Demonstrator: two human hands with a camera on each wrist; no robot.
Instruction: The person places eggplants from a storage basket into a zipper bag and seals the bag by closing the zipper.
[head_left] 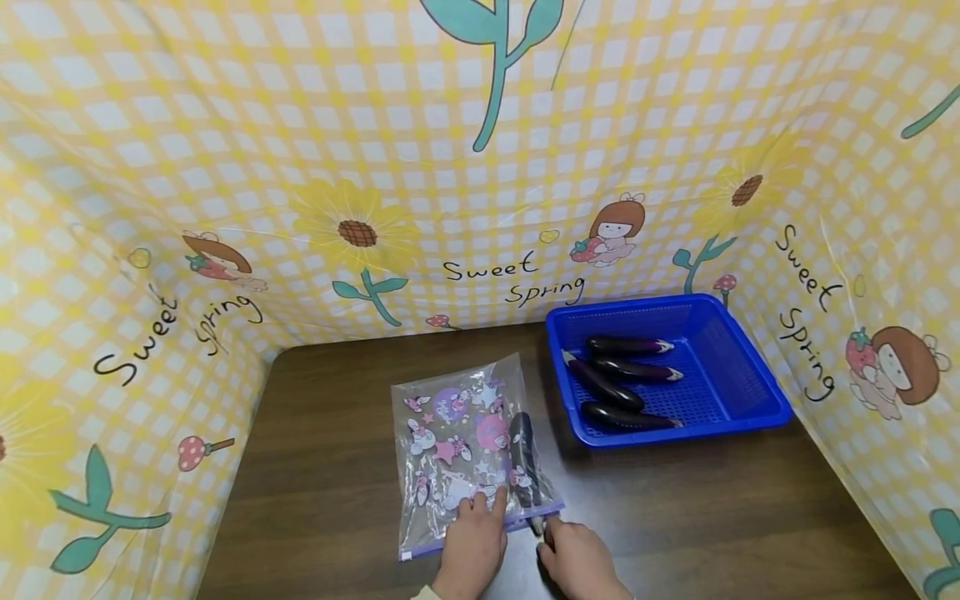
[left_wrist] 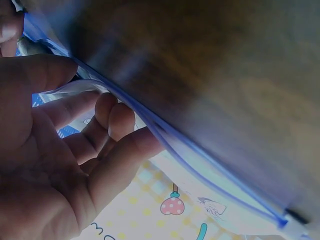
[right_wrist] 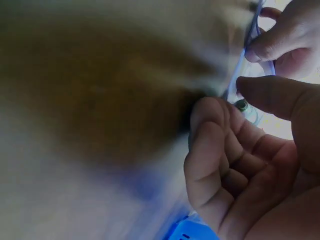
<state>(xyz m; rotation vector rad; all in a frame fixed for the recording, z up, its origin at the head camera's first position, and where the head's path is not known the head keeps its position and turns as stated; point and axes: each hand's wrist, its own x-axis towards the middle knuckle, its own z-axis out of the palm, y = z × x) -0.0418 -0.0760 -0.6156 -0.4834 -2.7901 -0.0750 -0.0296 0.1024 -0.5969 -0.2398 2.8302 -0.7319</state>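
A clear zip bag (head_left: 450, 433) with pink and purple cartoon prints lies flat, its purple-edged mouth toward me. Inside along its right side is a dark eggplant (head_left: 523, 458), its stem end sticking out at the mouth. My left hand (head_left: 474, 542) pinches the upper lip of the mouth, thumb (left_wrist: 55, 70) at the rim and fingers over the printed film. Curled fingers of my right hand (head_left: 579, 557) grip the lip at the mouth's right end, close beside the stem; in the right wrist view the green stem tip (right_wrist: 241, 105) shows between thumb and fingers.
A blue plastic basket (head_left: 757, 367) stands at the back right with several eggplants (head_left: 633, 369) in it. The brown wooden table (head_left: 315, 467) is enclosed by a yellow checked cloth (head_left: 450, 192) on the back and both sides. A white slider (left_wrist: 292, 227) sits at the zip's left end.
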